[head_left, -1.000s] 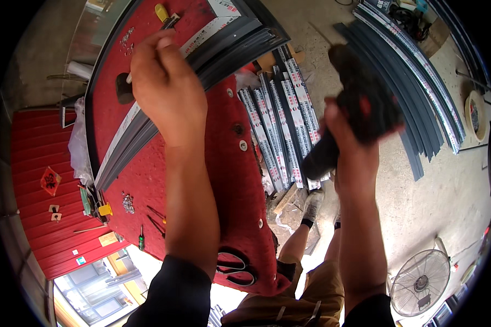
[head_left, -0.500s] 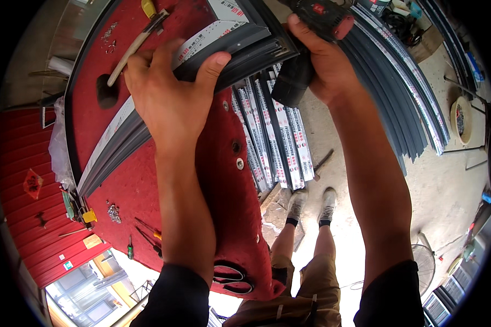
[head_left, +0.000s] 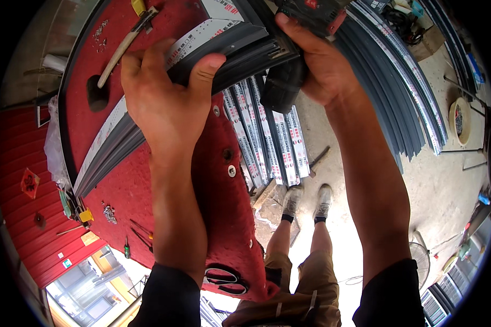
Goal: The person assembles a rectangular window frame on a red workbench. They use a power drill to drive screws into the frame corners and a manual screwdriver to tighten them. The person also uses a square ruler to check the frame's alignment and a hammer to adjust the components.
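Note:
A dark grey metal frame [head_left: 245, 48] with white printed film lies at a corner on the red-covered table [head_left: 223, 218]. My left hand [head_left: 166, 103] is closed over one side of it, thumb on the near edge and fingers across the top. In my right hand [head_left: 327, 68] is a black and red cordless drill [head_left: 311, 16], held right beside the frame's corner. The drill's front end is cut off by the picture's upper edge. Its black battery [head_left: 283, 90] hangs below my hand.
On the table lie a mallet [head_left: 98, 98], small piles of screws [head_left: 109, 212], screwdrivers [head_left: 127, 248] and black-handled scissors [head_left: 226, 278]. Film-covered profiles [head_left: 267, 131] rest below the table edge. More long dark profiles [head_left: 387, 82] lie at right, near a round tub [head_left: 460, 120].
The drill and my right hand have shifted slightly left toward the frame's corner. The drill's battery has tilted a little. My left hand keeps its hold, and the whole view has drifted slightly.

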